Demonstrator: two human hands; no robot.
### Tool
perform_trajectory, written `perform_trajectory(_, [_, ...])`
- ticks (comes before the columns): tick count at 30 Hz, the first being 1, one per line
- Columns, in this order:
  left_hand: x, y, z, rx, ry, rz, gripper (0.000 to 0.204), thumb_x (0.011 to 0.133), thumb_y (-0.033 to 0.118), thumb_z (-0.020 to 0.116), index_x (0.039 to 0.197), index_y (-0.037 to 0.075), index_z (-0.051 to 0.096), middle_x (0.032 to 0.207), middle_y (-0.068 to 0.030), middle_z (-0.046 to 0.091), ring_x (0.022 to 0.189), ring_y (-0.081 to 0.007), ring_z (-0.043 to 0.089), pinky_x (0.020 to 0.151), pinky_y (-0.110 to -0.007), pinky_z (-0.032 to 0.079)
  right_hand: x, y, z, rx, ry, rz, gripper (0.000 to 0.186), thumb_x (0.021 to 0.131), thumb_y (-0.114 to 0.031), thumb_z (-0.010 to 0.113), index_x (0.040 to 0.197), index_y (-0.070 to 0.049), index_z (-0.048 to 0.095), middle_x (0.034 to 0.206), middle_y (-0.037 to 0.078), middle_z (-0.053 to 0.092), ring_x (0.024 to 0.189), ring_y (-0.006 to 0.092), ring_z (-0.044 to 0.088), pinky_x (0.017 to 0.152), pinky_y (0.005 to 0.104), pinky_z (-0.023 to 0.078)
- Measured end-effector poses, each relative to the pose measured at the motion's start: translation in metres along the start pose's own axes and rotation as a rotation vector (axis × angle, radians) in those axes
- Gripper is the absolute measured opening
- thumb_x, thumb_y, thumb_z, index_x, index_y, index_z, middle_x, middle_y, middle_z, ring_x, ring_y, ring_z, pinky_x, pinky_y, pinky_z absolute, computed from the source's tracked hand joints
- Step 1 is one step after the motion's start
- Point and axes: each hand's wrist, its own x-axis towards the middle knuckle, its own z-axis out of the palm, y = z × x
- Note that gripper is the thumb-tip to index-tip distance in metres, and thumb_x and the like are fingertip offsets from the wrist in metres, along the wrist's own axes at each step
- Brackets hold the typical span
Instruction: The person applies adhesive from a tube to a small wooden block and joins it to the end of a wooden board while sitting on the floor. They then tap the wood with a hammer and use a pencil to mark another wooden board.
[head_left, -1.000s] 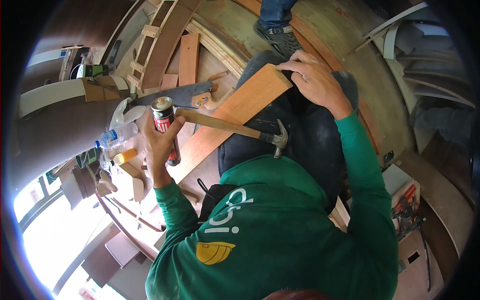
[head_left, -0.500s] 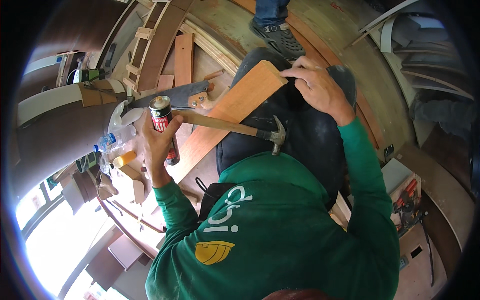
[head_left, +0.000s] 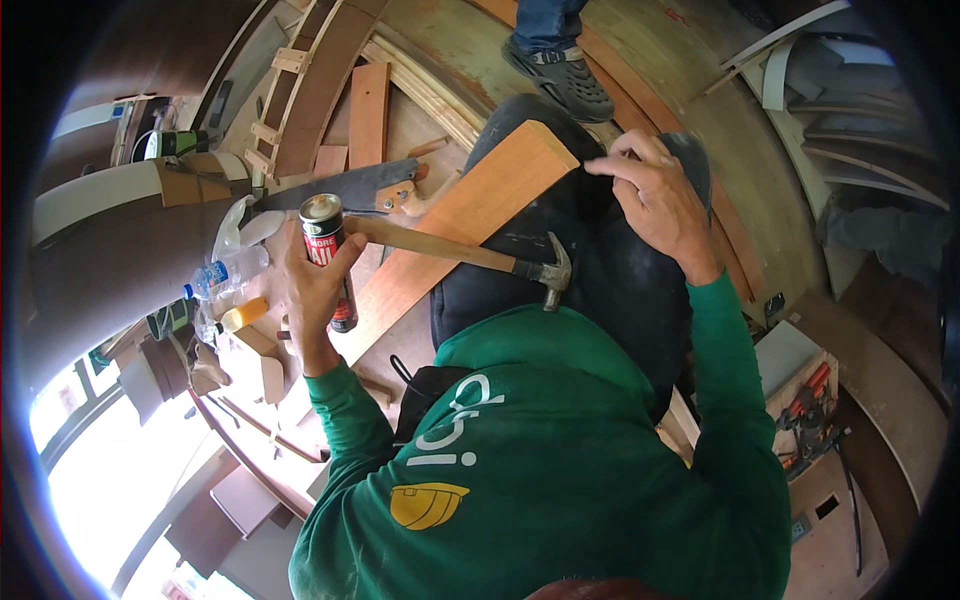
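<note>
One green sweatshirt [head_left: 570, 470] fills the nearest part of the view, with dark trousers [head_left: 625, 275] just beyond its hem. Over the trousers is the metal claw head of a hammer [head_left: 430, 242], its wooden handle running left to the other side. There the left grip [head_left: 313, 285] is closed around a black-and-red can [head_left: 323, 240], pale top facing up, and the handle's end sits at its thumb, against the can. Past the handle, a long reddish-brown board [head_left: 510, 185] slants between both grips: one stretch passes under the handle, and its far end lies just left of the right grip [head_left: 655, 195]. That grip is half open with nothing seen in it, its index finger pointing at the board's corner across a small gap. Farther left lie a clear bottle [head_left: 215, 278] with a blue cap and a saw [head_left: 340, 187]. Beyond the board's far end stands another person's dark shoe [head_left: 568, 82] under a blue trouser leg [head_left: 547, 22].
</note>
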Motion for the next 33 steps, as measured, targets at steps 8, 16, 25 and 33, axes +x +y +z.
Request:
perform_trajectory(8, [-0.004, 0.014, 0.003, -0.023, -0.005, -0.006, 0.043, 0.09, 0.03, 0.091, 0.118, 0.003, 0.071, 0.096, -0.0052, 0.074, 0.085, -0.0148, 0.067, 0.08, -0.033, 0.055, -0.004, -0.011, -0.002, -0.136, -0.026, -0.003, 0.024, 0.097, -0.011, 0.068, 0.115, -0.014, 0.083, 0.116, 0.003, 0.066, 0.116, 0.0276, 0.065, 0.09, 0.0486, 0.049])
perform_trajectory(16, [-0.004, 0.005, 0.005, -0.03, -0.013, 0.002, 0.046, 0.09, 0.031, 0.09, 0.12, 0.003, 0.071, 0.099, -0.0064, 0.077, 0.088, -0.0163, 0.071, 0.084, -0.035, 0.057, 0.034, -0.017, 0.008, 0.03, 0.042, -0.089, 0.03, 0.098, -0.009, 0.063, 0.121, -0.011, 0.081, 0.118, 0.009, 0.066, 0.114, 0.0331, 0.066, 0.098, 0.0482, 0.052])
perform_trajectory(25, [-0.007, -0.006, 0.001, -0.052, -0.003, -0.024, 0.047, 0.09, 0.03, 0.09, 0.124, 0.004, 0.072, 0.1, -0.0062, 0.078, 0.09, -0.0162, 0.072, 0.085, -0.036, 0.057, 0.031, -0.015, 0.005, 0.125, -0.031, -0.042, 0.034, 0.096, -0.004, 0.06, 0.123, -0.006, 0.079, 0.118, 0.013, 0.065, 0.113, 0.0359, 0.066, 0.099, 0.0472, 0.054])
perform_trajectory(33, [-0.007, 0.011, 0.0, 0.006, 0.01, -0.027, 0.048, 0.089, 0.031, 0.09, 0.124, 0.004, 0.072, 0.099, -0.0055, 0.077, 0.087, -0.0157, 0.07, 0.084, -0.035, 0.056, 0.033, -0.012, 0.009, 0.096, -0.015, -0.098, 0.027, 0.095, -0.004, 0.061, 0.114, -0.004, 0.081, 0.113, 0.013, 0.067, 0.106, 0.0361, 0.068, 0.093, 0.046, 0.055])
